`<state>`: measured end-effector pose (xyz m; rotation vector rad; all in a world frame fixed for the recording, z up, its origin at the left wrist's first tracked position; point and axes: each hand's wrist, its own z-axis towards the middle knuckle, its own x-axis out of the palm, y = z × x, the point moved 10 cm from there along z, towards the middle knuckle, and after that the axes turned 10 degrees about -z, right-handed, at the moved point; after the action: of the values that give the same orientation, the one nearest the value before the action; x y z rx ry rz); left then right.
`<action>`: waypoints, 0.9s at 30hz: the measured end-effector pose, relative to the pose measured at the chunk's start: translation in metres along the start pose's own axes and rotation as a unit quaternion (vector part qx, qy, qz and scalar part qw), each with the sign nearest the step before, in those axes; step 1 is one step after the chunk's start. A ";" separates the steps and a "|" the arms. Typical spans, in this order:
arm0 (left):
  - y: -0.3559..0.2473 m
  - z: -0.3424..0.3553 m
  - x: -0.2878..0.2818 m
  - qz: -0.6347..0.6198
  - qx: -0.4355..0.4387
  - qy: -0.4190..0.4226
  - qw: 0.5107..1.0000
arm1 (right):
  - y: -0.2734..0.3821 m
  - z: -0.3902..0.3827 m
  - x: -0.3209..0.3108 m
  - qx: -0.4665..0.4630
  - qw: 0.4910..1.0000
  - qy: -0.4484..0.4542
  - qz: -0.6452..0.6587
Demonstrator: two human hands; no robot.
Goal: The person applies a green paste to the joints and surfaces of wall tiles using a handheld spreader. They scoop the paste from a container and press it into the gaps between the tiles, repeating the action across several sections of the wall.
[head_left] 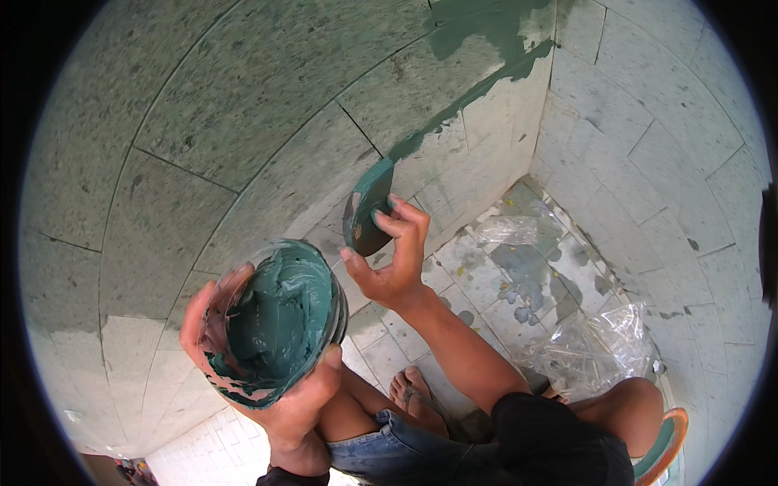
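Observation:
My left hand (288,413) is wrapped round a round tub (340,312), its thumb on the near right side and its fingers over the left rim. Thick dark green paste (275,316) fills the tilted tub and smears its rim. My right hand (397,271) pinches a flat, dark, rounded spreader (366,215) between thumb and fingers. Green paste coats the spreader's upper edge, which is at or very near the tiled wall (284,202). From there a fresh green smear (478,89) runs up and right toward the corner.
A second pale tiled wall (648,162) meets the first at the right corner. Crumpled clear plastic (596,348) lies on the paint-spotted tile floor (454,267). An orange-rimmed container (677,437) stands at lower right, beside my knee. My bare foot (413,389) is below.

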<state>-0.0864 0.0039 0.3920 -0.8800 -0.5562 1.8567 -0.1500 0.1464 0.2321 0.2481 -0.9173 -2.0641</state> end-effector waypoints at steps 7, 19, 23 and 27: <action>-0.002 0.000 0.005 -0.015 -0.008 0.008 1.000 | -0.055 0.023 -0.046 0.101 0.980 -0.065 0.161; -0.003 0.000 0.010 -0.021 -0.008 0.014 1.000 | -0.010 0.018 -0.028 -0.055 0.998 0.031 -0.006; -0.002 0.001 0.009 -0.021 -0.009 0.014 1.000 | -0.007 0.012 -0.027 -0.047 0.994 0.072 0.066; -0.001 0.000 0.009 -0.026 -0.014 0.012 0.999 | -0.036 0.023 -0.053 0.037 0.987 -0.063 0.143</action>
<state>-0.0885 0.0122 0.3899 -0.8973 -0.5873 1.7921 -0.1504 0.2123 0.2164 0.0222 -1.0436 -1.7967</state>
